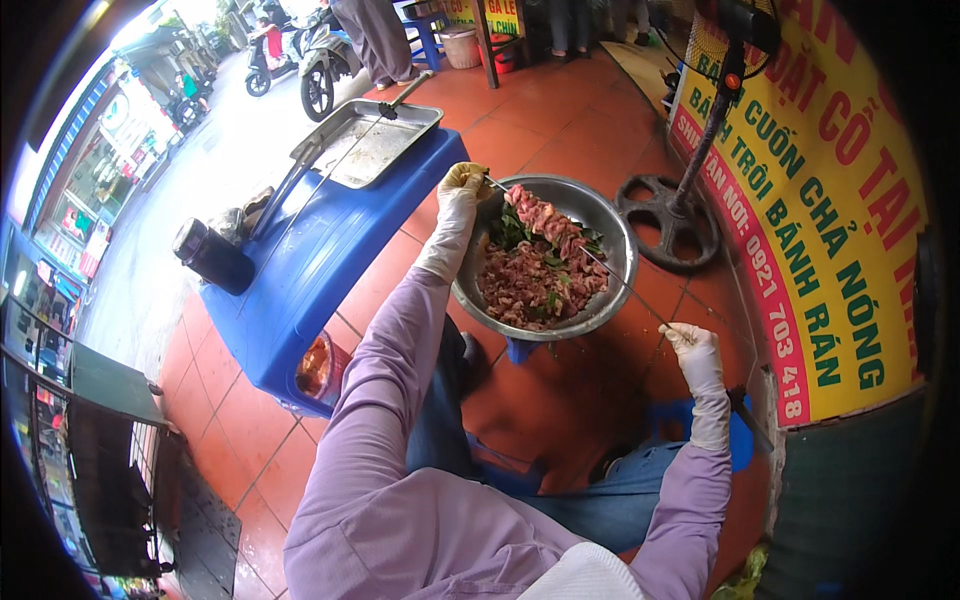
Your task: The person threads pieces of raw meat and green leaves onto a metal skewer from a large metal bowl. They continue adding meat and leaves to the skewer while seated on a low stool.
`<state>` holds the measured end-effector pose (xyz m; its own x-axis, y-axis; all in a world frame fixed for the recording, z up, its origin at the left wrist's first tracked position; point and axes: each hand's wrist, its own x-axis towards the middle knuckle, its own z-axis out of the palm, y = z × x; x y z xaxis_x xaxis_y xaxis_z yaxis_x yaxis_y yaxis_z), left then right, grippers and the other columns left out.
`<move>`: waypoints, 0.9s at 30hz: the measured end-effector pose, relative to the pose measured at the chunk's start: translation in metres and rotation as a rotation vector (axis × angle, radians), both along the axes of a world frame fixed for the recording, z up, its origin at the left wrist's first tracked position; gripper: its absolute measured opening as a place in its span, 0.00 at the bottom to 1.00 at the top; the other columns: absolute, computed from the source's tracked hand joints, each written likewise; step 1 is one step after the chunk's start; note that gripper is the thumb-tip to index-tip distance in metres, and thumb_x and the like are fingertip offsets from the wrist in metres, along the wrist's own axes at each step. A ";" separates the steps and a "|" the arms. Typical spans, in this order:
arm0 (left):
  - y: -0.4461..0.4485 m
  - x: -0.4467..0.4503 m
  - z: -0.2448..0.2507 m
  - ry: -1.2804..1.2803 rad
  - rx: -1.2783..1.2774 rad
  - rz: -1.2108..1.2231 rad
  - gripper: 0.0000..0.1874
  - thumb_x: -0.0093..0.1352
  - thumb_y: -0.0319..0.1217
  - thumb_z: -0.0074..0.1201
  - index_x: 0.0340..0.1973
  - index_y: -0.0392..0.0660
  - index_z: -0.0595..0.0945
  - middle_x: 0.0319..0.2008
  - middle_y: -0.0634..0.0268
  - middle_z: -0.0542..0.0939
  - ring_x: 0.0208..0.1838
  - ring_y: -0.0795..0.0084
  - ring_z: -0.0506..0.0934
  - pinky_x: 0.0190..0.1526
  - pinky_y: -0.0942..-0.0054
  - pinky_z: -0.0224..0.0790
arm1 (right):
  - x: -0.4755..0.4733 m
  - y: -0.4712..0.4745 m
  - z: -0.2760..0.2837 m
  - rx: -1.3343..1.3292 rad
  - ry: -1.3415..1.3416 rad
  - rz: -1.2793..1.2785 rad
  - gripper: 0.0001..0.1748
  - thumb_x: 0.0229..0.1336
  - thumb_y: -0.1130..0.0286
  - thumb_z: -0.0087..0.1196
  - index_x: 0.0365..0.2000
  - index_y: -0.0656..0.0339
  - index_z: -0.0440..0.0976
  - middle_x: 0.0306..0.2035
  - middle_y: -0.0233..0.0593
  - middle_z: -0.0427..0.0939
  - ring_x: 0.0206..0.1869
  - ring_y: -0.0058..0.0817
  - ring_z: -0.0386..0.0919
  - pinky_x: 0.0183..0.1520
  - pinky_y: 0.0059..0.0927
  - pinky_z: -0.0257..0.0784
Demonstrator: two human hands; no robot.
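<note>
My left hand (pixel 465 184), in a whitish glove, grips one end of a long metal skewer (pixel 619 279) beside the rim of a metal basin (pixel 627 289). Lower down on the right, my gloved right hand (pixel 694 349) holds the skewer's other stretch. Pieces of raw meat (pixel 547 219) are threaded in a thick row on it, nearer my left hand and above the basin. Inside the basin lies a heap of loose sliced meat (pixel 525 289) with green leaves (pixel 512 234) among it. A dark toothed piece (pixel 738 396) shows next to my right wrist.
On a blue plastic table (pixel 337 247) at left stand a metal tray (pixel 375 154), tongs (pixel 289 187), a black cylindrical container (pixel 214 255) and another skewer (pixel 330 169). Below it is a bucket (pixel 326 367). A fan stand (pixel 667 225) and lettered banner (pixel 810 247) flank the right. People and motorbikes are beyond.
</note>
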<state>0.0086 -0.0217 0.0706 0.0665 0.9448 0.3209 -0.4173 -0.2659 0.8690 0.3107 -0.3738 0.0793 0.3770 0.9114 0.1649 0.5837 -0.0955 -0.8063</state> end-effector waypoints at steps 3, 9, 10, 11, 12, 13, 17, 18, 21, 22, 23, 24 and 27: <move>-0.014 0.015 -0.006 0.124 0.033 -0.060 0.02 0.68 0.25 0.53 0.34 0.40 0.80 0.25 0.69 0.78 0.22 0.80 0.74 0.26 0.81 0.68 | -0.010 0.006 0.004 -0.016 0.075 -0.006 0.13 0.54 0.67 0.62 0.35 0.69 0.80 0.28 0.39 0.83 0.30 0.17 0.78 0.35 0.21 0.72; -0.016 0.033 -0.020 0.186 0.141 -0.054 0.08 0.69 0.24 0.49 0.42 0.40 0.79 0.32 0.66 0.79 0.31 0.79 0.76 0.29 0.78 0.71 | 0.005 0.012 -0.015 0.036 0.099 -0.024 0.12 0.55 0.69 0.61 0.35 0.70 0.79 0.31 0.39 0.83 0.34 0.17 0.79 0.39 0.21 0.73; -0.016 0.025 -0.029 0.226 0.134 -0.053 0.11 0.71 0.26 0.47 0.49 0.43 0.75 0.35 0.65 0.79 0.30 0.77 0.78 0.31 0.76 0.73 | 0.001 0.016 -0.007 -0.035 0.062 -0.013 0.12 0.55 0.71 0.60 0.36 0.71 0.79 0.32 0.40 0.83 0.36 0.19 0.80 0.41 0.21 0.74; -0.022 0.028 -0.035 0.294 0.128 -0.079 0.12 0.73 0.29 0.44 0.52 0.44 0.71 0.37 0.63 0.79 0.28 0.73 0.79 0.30 0.76 0.73 | 0.009 0.014 -0.019 -0.006 0.194 -0.019 0.12 0.55 0.71 0.60 0.37 0.71 0.79 0.33 0.39 0.83 0.34 0.19 0.80 0.40 0.20 0.73; -0.027 0.030 -0.038 0.306 0.107 -0.021 0.13 0.72 0.28 0.44 0.52 0.44 0.70 0.34 0.62 0.79 0.28 0.72 0.80 0.30 0.75 0.73 | 0.007 0.016 -0.019 -0.023 0.193 -0.027 0.12 0.55 0.70 0.61 0.37 0.70 0.79 0.33 0.39 0.83 0.34 0.19 0.80 0.40 0.20 0.73; -0.034 0.032 -0.043 0.318 0.085 0.035 0.13 0.72 0.28 0.44 0.52 0.44 0.69 0.32 0.61 0.79 0.28 0.71 0.80 0.30 0.74 0.73 | 0.005 0.014 -0.016 -0.041 0.191 -0.037 0.13 0.55 0.70 0.61 0.37 0.70 0.79 0.33 0.39 0.83 0.34 0.19 0.80 0.40 0.19 0.73; -0.021 0.014 -0.087 0.861 0.223 0.047 0.11 0.66 0.25 0.49 0.44 0.44 0.75 0.29 0.60 0.81 0.31 0.71 0.80 0.32 0.74 0.71 | 0.009 0.007 -0.014 -0.119 0.056 -0.073 0.12 0.55 0.71 0.61 0.37 0.70 0.79 0.33 0.38 0.83 0.34 0.17 0.79 0.41 0.18 0.73; -0.020 0.010 -0.093 1.109 0.284 -0.019 0.11 0.63 0.25 0.50 0.41 0.45 0.78 0.30 0.60 0.82 0.33 0.67 0.80 0.35 0.71 0.72 | 0.011 0.006 -0.012 -0.132 0.067 -0.094 0.12 0.55 0.71 0.61 0.38 0.70 0.79 0.34 0.38 0.83 0.35 0.16 0.79 0.42 0.18 0.73; -0.019 -0.001 -0.117 1.497 0.479 -0.300 0.12 0.56 0.24 0.53 0.35 0.51 0.82 0.32 0.59 0.82 0.39 0.57 0.79 0.43 0.64 0.72 | 0.010 -0.002 -0.014 -0.084 0.108 -0.118 0.11 0.55 0.71 0.61 0.36 0.69 0.79 0.32 0.38 0.83 0.34 0.17 0.78 0.41 0.20 0.73; -0.021 -0.001 -0.130 1.454 0.614 -0.231 0.13 0.55 0.23 0.52 0.36 0.49 0.82 0.32 0.57 0.81 0.41 0.55 0.79 0.43 0.64 0.72 | 0.015 -0.005 -0.023 -0.041 0.120 -0.110 0.10 0.54 0.70 0.62 0.34 0.68 0.80 0.31 0.37 0.83 0.33 0.17 0.78 0.39 0.21 0.73; -0.021 -0.003 -0.143 1.343 0.618 -0.240 0.13 0.54 0.23 0.53 0.36 0.46 0.82 0.37 0.54 0.80 0.42 0.53 0.78 0.44 0.62 0.71 | 0.019 -0.001 -0.027 0.021 0.128 -0.096 0.10 0.54 0.70 0.62 0.33 0.68 0.80 0.30 0.36 0.83 0.32 0.17 0.78 0.37 0.21 0.73; -0.052 0.026 -0.115 1.457 0.585 -0.559 0.07 0.58 0.28 0.50 0.31 0.44 0.80 0.31 0.54 0.79 0.36 0.52 0.78 0.38 0.59 0.71 | 0.029 -0.017 -0.030 -0.012 0.097 -0.146 0.09 0.53 0.70 0.63 0.31 0.67 0.80 0.29 0.37 0.83 0.32 0.18 0.78 0.37 0.23 0.73; -0.029 0.009 -0.149 1.616 0.722 -0.308 0.11 0.58 0.29 0.51 0.35 0.43 0.80 0.35 0.52 0.78 0.41 0.55 0.77 0.42 0.62 0.70 | 0.025 0.002 -0.017 0.103 -0.038 -0.099 0.09 0.51 0.69 0.64 0.27 0.66 0.81 0.27 0.39 0.83 0.29 0.18 0.77 0.35 0.24 0.73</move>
<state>0.0179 -0.0505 -0.0788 0.8284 0.5561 0.0676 0.5375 -0.8230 0.1836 0.3362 -0.3717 0.0620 0.4563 0.8474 0.2715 0.6059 -0.0724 -0.7922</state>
